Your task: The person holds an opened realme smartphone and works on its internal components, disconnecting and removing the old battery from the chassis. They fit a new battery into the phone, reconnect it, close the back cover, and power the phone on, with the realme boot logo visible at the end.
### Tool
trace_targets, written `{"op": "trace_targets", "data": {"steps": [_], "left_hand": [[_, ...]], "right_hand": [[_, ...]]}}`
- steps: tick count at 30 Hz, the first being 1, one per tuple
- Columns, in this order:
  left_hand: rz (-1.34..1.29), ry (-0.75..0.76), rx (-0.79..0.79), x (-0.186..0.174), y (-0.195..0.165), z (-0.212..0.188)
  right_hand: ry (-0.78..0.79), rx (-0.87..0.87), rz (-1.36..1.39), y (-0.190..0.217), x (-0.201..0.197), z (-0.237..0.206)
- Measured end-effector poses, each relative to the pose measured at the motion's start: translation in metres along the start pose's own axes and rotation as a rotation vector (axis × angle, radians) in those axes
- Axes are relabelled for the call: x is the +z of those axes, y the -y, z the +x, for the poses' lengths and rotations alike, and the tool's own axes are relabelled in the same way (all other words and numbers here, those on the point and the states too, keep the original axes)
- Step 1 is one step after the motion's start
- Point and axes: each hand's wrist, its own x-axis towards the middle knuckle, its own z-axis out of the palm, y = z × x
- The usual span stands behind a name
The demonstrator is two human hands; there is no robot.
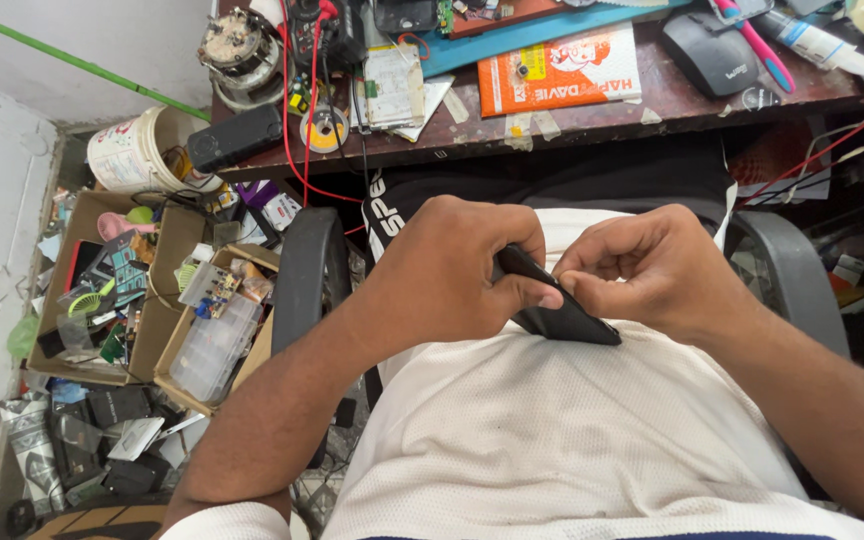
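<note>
Both of your hands meet at the centre of the frame, over your lap, on one small black device (560,312). Your left hand (447,270) wraps its upper end, fingers clenched around it with the thumb pressed along its edge. Your right hand (652,270) pinches the same edge from the other side, fingertips curled tight against the casing. The device sits tilted, its lower end resting on your white shirt (552,430), just below the bench (592,115) edge.

Slipping looks like the main risk: the casing seems smooth and thin, and if your thumbs pry hard at the seam, it could spring out of your grip and drop between your legs or past the chair arm (307,270) at centre left. Down there, in the lower left, open cardboard boxes (167,300) of loose parts would swallow it.

Forcing the edge with a nail could also crack a clip or hurt the nail. I cannot tell whether the seam has opened at all.

Red wires (297,120) hang off the bench in the upper left, near your left elbow's path; a sudden jerk could snag them.
</note>
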Motion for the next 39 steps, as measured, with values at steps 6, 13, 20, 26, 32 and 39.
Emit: {"op": "trace_targets", "data": {"steps": [6, 13, 20, 26, 32, 39], "left_hand": [[-0.003, 0.005, -0.003, 0.0, -0.001, 0.0], [-0.027, -0.006, -0.039, -0.001, -0.002, 0.001], [-0.047, 0.018, -0.145, -0.002, -0.007, 0.005], [-0.048, 0.043, -0.202, -0.003, -0.01, 0.008], [-0.052, 0.011, -0.172, 0.001, -0.005, 0.005], [-0.055, -0.069, -0.331, -0.006, 0.019, 0.007]], "right_hand": [[0.005, -0.017, -0.026, 0.0, 0.0, 0.0], [0.016, -0.001, -0.003, 0.004, 0.001, 0.0], [0.002, 0.058, 0.006, 0.004, 0.002, 0.002], [0.029, 0.029, 0.04, 0.003, 0.001, 0.003], [0.026, 0.027, 0.063, 0.0, -0.001, 0.004], [-0.023, 0.106, 0.104, 0.001, -0.003, 0.015]]}}
